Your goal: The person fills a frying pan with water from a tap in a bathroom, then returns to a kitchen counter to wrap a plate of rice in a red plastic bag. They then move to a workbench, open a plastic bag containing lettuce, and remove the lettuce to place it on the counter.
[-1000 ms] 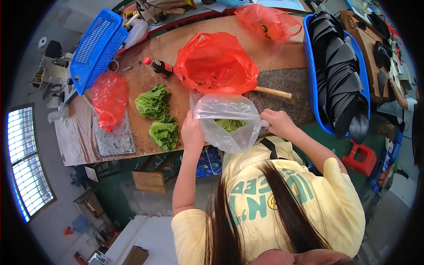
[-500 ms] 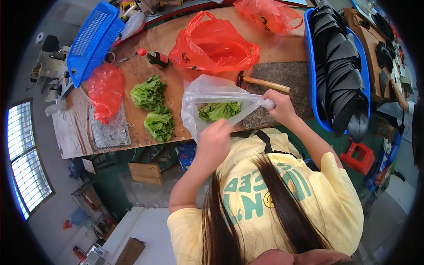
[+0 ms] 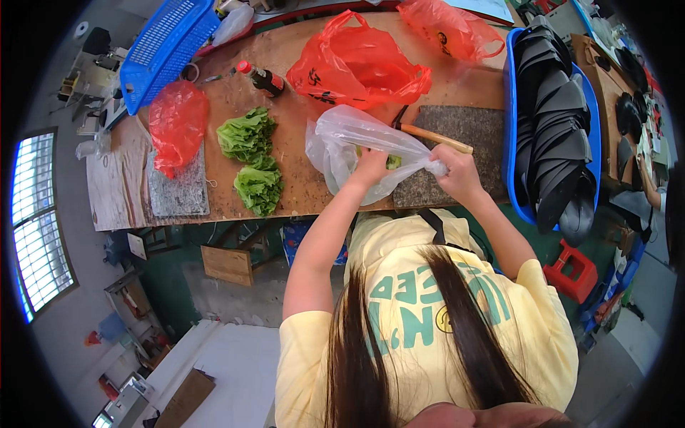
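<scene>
My right hand (image 3: 458,173) is closed around the gathered edge of a clear plastic bag (image 3: 339,128) at the table's front edge. My left hand (image 3: 370,167) reaches into the bag's mouth; its fingertips are hidden by plastic and what lies inside. A little green lettuce (image 3: 393,162) shows in the bag beside those fingers. To the left, two heads of leafy lettuce lie on the brown table, one farther back (image 3: 246,135) and one nearer (image 3: 258,188). Just behind my right hand lies a hammer (image 3: 437,138) with a wooden handle, partly over a dark stone slab (image 3: 467,121).
A large red plastic bag (image 3: 357,68) stands open behind, with another red bag (image 3: 449,32) farther right. A bottle with a red cap (image 3: 261,78) stands left. A blue tub (image 3: 511,143) of black pieces borders the right; a blue basket (image 3: 163,53) sits far left.
My left hand has moved forward and right, from the bag's near edge into its mouth. The plastic now covers most of the lettuce inside. My right hand keeps its grip.
</scene>
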Demonstrator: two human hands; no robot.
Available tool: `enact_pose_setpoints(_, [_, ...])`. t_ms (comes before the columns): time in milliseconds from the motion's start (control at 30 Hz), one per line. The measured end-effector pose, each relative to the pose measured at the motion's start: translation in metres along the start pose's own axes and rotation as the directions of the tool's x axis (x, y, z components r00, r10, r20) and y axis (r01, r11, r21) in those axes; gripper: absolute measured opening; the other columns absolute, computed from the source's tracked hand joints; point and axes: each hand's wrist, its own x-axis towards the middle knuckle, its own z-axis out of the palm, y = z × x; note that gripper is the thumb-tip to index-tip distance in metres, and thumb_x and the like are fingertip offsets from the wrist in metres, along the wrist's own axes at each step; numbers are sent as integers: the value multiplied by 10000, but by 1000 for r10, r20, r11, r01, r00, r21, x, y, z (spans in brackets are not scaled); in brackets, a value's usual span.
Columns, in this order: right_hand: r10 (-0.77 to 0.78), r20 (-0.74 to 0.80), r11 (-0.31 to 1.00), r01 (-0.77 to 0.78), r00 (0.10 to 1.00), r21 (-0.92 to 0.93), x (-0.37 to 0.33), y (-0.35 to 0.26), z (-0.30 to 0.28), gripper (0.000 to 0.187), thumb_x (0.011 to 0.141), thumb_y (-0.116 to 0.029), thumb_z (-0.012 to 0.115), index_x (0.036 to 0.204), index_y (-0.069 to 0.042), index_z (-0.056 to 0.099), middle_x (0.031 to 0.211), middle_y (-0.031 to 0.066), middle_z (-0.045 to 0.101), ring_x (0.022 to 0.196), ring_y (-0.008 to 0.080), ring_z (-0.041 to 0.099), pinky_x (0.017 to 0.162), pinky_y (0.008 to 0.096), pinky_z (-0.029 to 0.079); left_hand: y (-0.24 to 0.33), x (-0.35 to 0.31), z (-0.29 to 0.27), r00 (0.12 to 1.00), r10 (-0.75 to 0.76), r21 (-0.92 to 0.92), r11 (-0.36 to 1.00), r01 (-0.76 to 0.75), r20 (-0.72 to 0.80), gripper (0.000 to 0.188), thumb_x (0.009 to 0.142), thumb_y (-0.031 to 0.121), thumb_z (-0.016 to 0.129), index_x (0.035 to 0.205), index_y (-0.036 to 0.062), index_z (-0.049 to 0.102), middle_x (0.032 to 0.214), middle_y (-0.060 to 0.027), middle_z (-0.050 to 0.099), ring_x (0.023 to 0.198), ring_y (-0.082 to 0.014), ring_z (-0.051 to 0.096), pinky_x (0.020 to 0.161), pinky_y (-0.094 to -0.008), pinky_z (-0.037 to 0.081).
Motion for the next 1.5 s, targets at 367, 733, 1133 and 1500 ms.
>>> enact_pose_setpoints(367, [-2,-54,1000,1,999,-20,7,1,-13,205,610,65,592,790,-23,544,759,132,602,721,314,609,606,331,477,-64,-10,-15,954,122,-121,980,-160,-276,422,779,95,540,1200,115,520,1246,-170,476,1178,-332,418,1011,-410,300])
enact_pose_setpoints(733, [-120,-14,993,120,993,-6,28,-23,-18,215,611,65,618,790,-15,531,780,124,598,721,318,605,607,336,479,-85,-35,-54,979,41,-114,991,-65,-200,429,794,94,521,1222,117,500,1251,-163,475,1185,-331,412,1008,-412,300])
enact_pose_setpoints(1133, [-233,116,972,235,966,-4,42,-41,-16,209,626,12,603,784,-43,476,718,104,537,667,314,571,554,375,458,-43,-28,-111,972,210,-24,978,-209,105,436,811,93,501,1246,119,479,1256,-156,474,1193,-331,407,1005,-414,300])
enact_pose_setpoints(1500, [-129,89,992,130,988,-4,41,-37,-13,255,594,42,594,812,-46,497,768,120,567,695,331,579,570,374,463,0,-87,-106,814,-67,-37,993,108,576,434,854,163,468,1283,106,430,1322,-154,426,1221,-312,388,999,-366,317])
